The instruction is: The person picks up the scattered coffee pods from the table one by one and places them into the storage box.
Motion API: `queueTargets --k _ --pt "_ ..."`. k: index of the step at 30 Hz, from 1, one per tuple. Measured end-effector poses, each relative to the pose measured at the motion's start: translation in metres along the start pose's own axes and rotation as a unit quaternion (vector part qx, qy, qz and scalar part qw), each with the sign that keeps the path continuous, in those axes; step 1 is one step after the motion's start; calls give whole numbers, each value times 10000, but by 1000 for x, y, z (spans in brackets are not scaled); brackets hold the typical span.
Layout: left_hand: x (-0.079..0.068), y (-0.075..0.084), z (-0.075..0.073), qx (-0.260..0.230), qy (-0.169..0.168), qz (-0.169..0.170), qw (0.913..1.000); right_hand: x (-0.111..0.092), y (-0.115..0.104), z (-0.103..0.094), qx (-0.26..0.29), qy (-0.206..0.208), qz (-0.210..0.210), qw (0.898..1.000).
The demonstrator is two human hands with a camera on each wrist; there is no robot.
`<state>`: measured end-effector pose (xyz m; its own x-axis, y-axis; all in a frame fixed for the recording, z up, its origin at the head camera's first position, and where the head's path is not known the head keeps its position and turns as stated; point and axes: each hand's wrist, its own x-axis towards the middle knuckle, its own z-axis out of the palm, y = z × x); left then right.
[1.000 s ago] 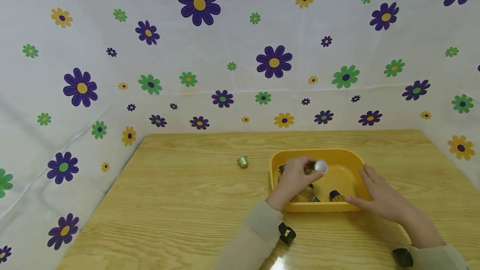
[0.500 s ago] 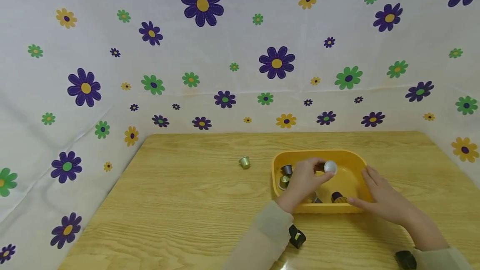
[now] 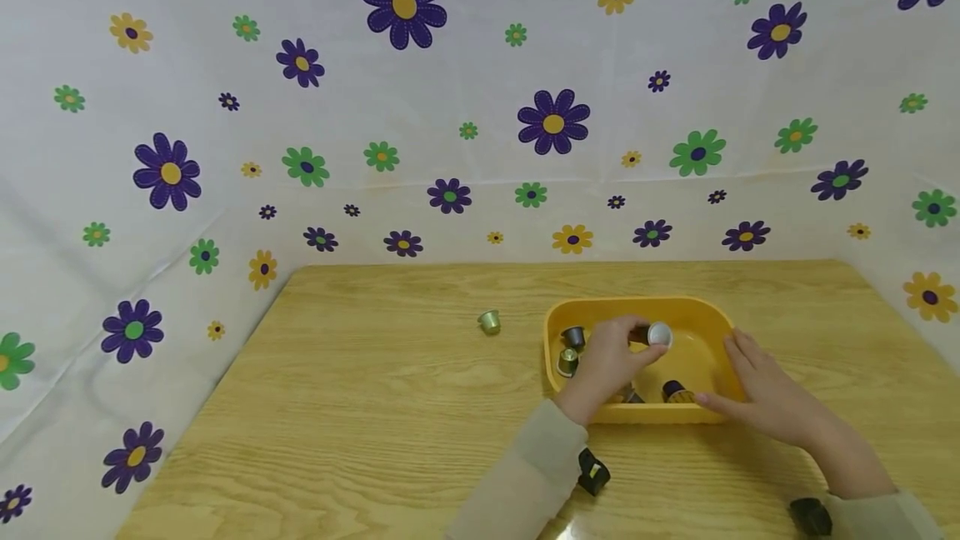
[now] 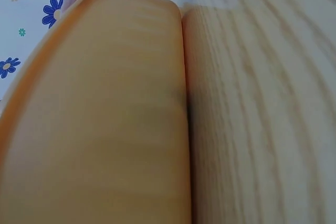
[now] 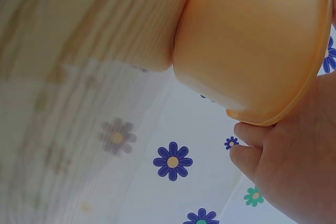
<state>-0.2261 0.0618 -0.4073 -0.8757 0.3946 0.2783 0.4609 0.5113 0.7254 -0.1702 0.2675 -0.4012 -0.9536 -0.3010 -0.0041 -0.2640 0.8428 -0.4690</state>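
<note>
My left hand (image 3: pixel 609 361) pinches a dark coffee capsule with a pale round lid (image 3: pixel 660 335) above the yellow plastic tray (image 3: pixel 637 417). My right hand (image 3: pixel 776 394) grips the tray's right front corner, fingers on the side rim and thumb over the front rim. Near that thumb lies a capsule in black and yellow (image 3: pixel 677 392). A dark grey capsule (image 3: pixel 573 337) and an olive-gold capsule (image 3: pixel 567 361) lie at the tray's left end. Another capsule (image 3: pixel 632 395) is partly hidden by my left hand. The left wrist view shows mostly the tray's outer wall (image 4: pixel 115 108).
A light green capsule (image 3: pixel 490 322) lies on the wooden table (image 3: pixel 375 407) to the left of the tray. White cloth (image 3: pixel 465 90) with flowers on it hangs behind the table and at both sides.
My left hand has shifted a little to the right with the pinched capsule, showing capsules at the tray's left end. My right hand keeps its place on the tray.
</note>
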Motion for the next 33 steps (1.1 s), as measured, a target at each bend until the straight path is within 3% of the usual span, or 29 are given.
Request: queueTargets --k 27,33 --pt "-2 1 -1 319 -90 -12 9994 1 2 0 53 8 -116 9999" --pt "-3 1 0 231 -129 -182 9995 1 1 0 -13 11 -71 10000"
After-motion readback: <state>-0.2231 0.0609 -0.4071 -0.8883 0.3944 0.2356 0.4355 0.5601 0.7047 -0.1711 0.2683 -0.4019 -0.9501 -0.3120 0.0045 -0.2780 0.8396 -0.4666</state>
